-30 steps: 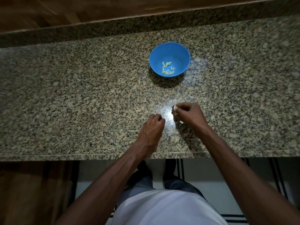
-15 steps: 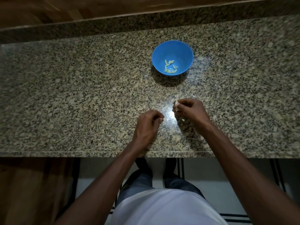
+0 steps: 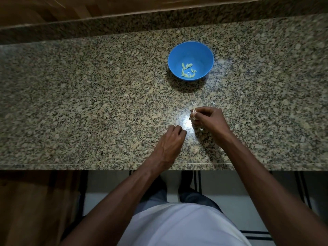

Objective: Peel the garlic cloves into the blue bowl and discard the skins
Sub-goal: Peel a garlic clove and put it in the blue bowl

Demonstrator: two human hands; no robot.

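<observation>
Taking the blue bowl (image 3: 190,55) as the landmark, the left hand (image 3: 171,139) lies nearest the person, well on the near side of the bowl and a little to its left, knuckles up on the speckled surface (image 3: 79,107). Its fingers (image 3: 179,129) are curled under; whether they pinch a scrap of skin cannot be told from here.

Further out, between that hand and the bowl, the right hand (image 3: 209,119) has its fingers curled round a pale garlic clove (image 3: 194,113), of which only a tip shows at the thumb side. Loose skins (image 3: 195,104) lie just beyond it on the surface, towards the bowl. The bowl itself holds a few peeled cloves (image 3: 188,70) (greenish in this light).

To do this step well, I judge the right hand should hold the clove firmly while the left comes back to catch a loose edge of skin and strip it lengthwise, keeping the scraps on the surface and out of the bowl.

Compared with half a second ago, the left hand has drawn slightly away from the right, and the right hand holds the clove much as before.
</observation>
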